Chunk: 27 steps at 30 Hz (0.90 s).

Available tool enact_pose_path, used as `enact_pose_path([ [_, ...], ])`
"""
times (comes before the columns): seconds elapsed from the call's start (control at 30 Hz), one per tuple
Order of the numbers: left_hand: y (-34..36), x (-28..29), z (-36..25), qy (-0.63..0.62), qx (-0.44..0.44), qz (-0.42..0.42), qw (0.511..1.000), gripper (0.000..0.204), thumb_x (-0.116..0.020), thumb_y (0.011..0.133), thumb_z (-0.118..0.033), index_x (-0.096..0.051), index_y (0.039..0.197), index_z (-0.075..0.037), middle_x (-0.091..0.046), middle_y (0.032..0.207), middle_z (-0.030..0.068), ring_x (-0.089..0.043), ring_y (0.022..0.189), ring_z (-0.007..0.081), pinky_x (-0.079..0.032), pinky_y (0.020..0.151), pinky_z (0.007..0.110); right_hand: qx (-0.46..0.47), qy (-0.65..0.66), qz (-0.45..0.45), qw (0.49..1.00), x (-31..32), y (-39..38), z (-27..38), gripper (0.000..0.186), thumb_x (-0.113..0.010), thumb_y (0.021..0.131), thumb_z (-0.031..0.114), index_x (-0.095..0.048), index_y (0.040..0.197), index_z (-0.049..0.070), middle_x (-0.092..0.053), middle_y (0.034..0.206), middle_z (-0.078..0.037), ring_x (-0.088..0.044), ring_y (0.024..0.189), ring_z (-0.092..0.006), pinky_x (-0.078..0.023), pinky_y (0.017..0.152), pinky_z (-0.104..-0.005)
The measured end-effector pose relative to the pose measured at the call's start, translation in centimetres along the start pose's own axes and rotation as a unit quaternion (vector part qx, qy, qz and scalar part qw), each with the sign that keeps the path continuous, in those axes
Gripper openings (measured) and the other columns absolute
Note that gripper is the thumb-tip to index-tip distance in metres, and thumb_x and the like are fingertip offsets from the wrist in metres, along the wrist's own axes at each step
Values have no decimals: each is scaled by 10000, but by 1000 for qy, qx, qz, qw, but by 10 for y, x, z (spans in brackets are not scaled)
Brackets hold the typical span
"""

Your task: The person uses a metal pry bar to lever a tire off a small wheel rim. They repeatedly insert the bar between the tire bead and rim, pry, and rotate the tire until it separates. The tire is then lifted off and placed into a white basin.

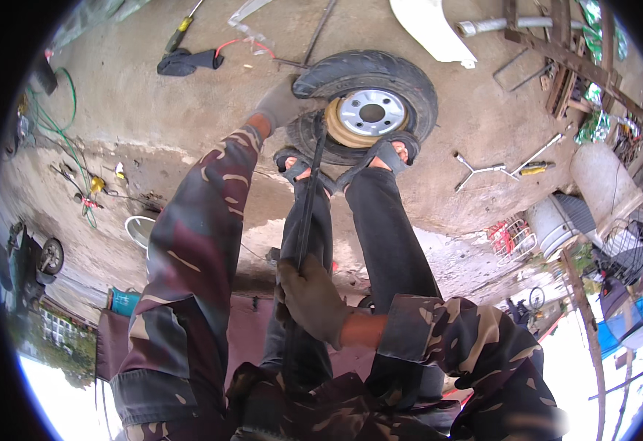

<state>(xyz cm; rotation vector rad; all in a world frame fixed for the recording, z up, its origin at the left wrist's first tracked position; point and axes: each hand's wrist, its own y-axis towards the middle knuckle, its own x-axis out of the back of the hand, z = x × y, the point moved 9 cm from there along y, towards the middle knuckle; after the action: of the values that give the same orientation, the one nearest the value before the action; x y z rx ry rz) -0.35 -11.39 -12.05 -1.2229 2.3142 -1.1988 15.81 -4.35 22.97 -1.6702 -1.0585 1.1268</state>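
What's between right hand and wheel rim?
Head view: a long dark bar runs from right hand toward rim, crossing in front of left trouser leg and sandal.

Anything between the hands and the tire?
Nothing visible for the left hand; it's at the tire's left edge. The right hand holds a black bar reaching to it; between them, the left sandal and right sandal crowd the near edge.

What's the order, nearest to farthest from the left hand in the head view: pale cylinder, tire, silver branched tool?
1. Tire: the left hand is at its left edge.
2. Silver branched tool: on the ground, right of the tire.
3. Pale cylinder: farther right, toward the picture's rim.
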Motion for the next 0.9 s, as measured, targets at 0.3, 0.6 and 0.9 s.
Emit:
enact_pose_path([
  [0.3,2,10,9,8,3,-28,1000,995,-925,724,-616,-603,1476,-50,-742,1314,235,-702,1259,387,-537,1072,441,46,-281,101,953,-62,39,38,372,-415,1141,213,-601,1384,2,-652,1160,-241,-686,1076,-331,-556,966,-403],
  [0.6,-3,8,0,-12,-26,-25,999,884,-927,779,-543,-631,1423,-16,-760,1270,219,-731,1192,331,-550,1031,414,-56,-151,81,984,-56,49,-1,352,-464,1131,155,-584,1406,-27,-651,1228,-232,-737,1040,-312,-596,919,-386],
  [0.9,-32,10,2,39,50,-72,995,870,-927,801,-506,-631,1390,61,-757,1236,238,-744,1143,328,-558,1026,405,-21,-73,102,992,-60,100,-44,342,-568,1113,290,-614,1236,-26,-722,1012,-115,-725,706,-208,-646,665,-357],
])
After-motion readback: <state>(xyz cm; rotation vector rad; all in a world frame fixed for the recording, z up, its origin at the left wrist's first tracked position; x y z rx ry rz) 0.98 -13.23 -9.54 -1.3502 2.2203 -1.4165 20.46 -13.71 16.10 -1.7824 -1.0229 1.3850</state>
